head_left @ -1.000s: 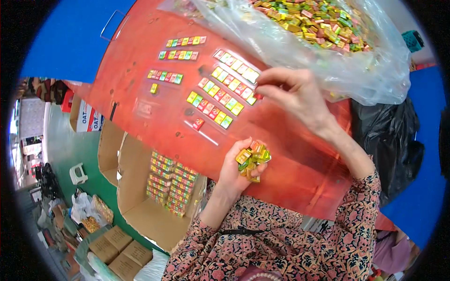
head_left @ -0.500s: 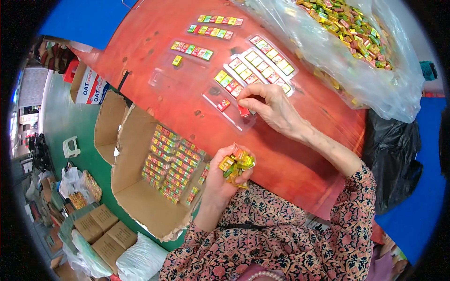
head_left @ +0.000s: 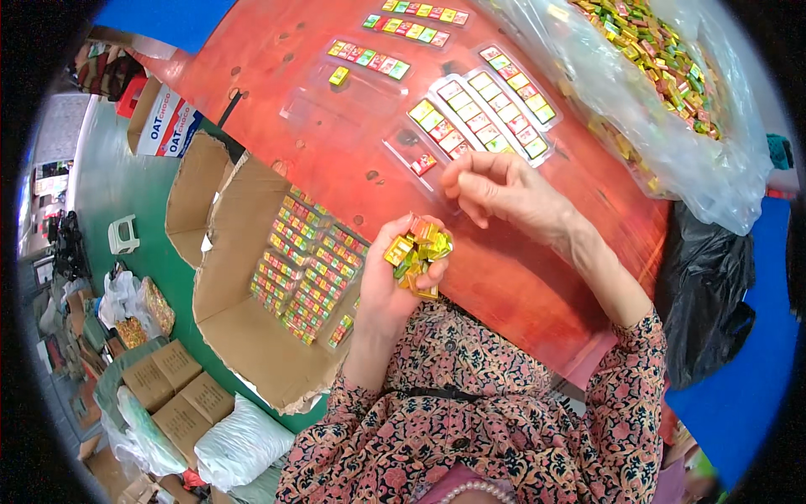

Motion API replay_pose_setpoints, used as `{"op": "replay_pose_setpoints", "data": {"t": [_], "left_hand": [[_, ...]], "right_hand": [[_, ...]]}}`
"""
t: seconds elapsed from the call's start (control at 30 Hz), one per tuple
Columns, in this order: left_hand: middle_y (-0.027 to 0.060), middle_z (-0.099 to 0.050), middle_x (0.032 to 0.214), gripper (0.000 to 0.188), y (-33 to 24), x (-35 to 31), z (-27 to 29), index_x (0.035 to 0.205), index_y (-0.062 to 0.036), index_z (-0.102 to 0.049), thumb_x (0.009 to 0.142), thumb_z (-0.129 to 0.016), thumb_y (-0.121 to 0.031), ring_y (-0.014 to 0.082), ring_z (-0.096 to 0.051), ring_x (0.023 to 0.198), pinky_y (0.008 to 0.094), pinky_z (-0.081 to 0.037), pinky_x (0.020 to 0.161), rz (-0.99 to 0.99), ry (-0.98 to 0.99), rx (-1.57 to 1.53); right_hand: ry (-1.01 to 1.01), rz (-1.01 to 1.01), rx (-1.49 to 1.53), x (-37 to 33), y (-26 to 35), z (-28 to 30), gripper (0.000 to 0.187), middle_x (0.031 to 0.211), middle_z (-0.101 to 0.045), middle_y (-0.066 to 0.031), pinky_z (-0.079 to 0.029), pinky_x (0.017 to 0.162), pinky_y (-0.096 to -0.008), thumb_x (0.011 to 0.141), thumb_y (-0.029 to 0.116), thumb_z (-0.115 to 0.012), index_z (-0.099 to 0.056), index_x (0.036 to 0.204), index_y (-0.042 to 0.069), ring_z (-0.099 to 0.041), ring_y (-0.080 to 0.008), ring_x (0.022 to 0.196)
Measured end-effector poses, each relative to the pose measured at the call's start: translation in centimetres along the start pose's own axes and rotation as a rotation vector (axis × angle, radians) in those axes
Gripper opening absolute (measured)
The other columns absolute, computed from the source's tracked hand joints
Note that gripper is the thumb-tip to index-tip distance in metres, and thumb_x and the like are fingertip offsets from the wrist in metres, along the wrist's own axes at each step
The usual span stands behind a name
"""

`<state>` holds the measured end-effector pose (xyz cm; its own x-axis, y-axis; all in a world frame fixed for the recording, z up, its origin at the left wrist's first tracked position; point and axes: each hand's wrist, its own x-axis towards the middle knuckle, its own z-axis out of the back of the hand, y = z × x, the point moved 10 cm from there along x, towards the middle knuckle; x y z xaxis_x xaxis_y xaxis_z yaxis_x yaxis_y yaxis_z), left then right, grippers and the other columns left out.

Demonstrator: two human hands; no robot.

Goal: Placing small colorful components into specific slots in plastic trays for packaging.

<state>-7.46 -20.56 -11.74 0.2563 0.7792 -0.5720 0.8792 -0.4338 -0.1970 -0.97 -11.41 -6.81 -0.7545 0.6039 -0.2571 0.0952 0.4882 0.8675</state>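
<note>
My left hand (head_left: 388,281) is cupped around several small wrapped sweets (head_left: 417,252), mostly yellow with some green and orange. Just right of it, my right hand (head_left: 516,197) hovers over the table with bent, loosely parted fingers, and no sweet shows in them. Beneath its fingertips lies the near end of a clear plastic tray (head_left: 409,174), partly hidden by the hand. A red sweet (head_left: 422,164) sits in that tray. Beyond it, filled trays (head_left: 483,109) of red, yellow and green sweets stand side by side.
More filled trays (head_left: 369,59) and a loose yellow sweet (head_left: 338,76) lie farther back on the red table (head_left: 285,50). A large clear bag (head_left: 697,168) of sweets occupies the right side. At left below, an open cardboard box (head_left: 243,328) holds packed trays (head_left: 306,269).
The red sweet pinched in my right hand no longer shows, and those fingers have loosened and drawn slightly away from the tray. My left hand still holds its sweets. The view has shifted.
</note>
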Motion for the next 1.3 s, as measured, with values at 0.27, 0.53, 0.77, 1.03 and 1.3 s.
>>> {"op": "replay_pose_setpoints", "data": {"t": [0.27,0.53,0.77,1.03,1.3], "left_hand": [[0.0102,-0.06,0.074,0.032,-3.1,-0.2,2.0,0.093,0.0023,-0.058,0.088,-0.046,-0.027,0.0191,-0.056,0.052,0.024,-0.042,0.039,-0.185,-0.195,0.013],[0.0118,-0.062,0.076,0.031,-3.3,-0.3,1.7,0.092,0.002,-0.059,0.088,-0.047,-0.026,0.0205,-0.058,0.054,0.0247,-0.045,0.042,-0.177,-0.066,0.019],[0.013,-0.063,0.078,0.031,-3.5,-0.5,2.0,0.093,0.0021,-0.058,0.088,-0.046,-0.026,0.0221,-0.058,0.054,0.0255,-0.047,0.043,-0.164,-0.064,0.034],[0.0109,-0.062,0.075,0.029,-3.5,-0.4,2.5,0.088,-0.0012,-0.059,0.089,-0.046,-0.027,0.0197,-0.057,0.054,0.0241,-0.045,0.042,-0.185,-0.129,0.079],[0.0118,-0.062,0.077,0.028,-3.9,-0.5,2.9,0.088,-0.002,-0.058,0.089,-0.045,-0.027,0.0182,-0.056,0.055,0.0231,-0.04,0.04,-0.213,-0.149,0.054]], "right_hand": [[-0.111,0.305,-0.726,-0.8,2.4,-3.1,0.019,0.073,-0.053,0.0004,-0.038,0.056,-0.0209,0.074,0.013,-0.071,-0.061,0.087,0.002,-0.049,-0.006,0.064],[-0.108,0.193,-0.614,-0.1,0.8,-3.2,0.016,0.074,-0.053,0.0009,-0.039,0.057,-0.0205,0.075,0.01,-0.069,-0.06,0.086,0.002,-0.049,-0.0051,0.065],[-0.018,0.117,-0.303,0.5,-1.5,-2.8,0.012,0.076,-0.054,0.0037,-0.039,0.059,-0.0179,0.08,0.011,-0.066,-0.06,0.088,0.004,-0.048,-0.002,0.067],[-0.095,0.173,-0.673,0.9,0.8,-3.7,0.014,0.071,-0.053,0.0028,-0.038,0.055,-0.0206,0.076,0.014,-0.07,-0.062,0.083,0.004,-0.049,-0.0031,0.067],[-0.182,0.107,-0.456,1.2,0.5,-2.3,0.01,0.072,-0.055,0.004,-0.036,0.054,-0.0185,0.075,0.012,-0.069,-0.062,0.077,0.004,-0.047,-0.0008,0.063]]}}
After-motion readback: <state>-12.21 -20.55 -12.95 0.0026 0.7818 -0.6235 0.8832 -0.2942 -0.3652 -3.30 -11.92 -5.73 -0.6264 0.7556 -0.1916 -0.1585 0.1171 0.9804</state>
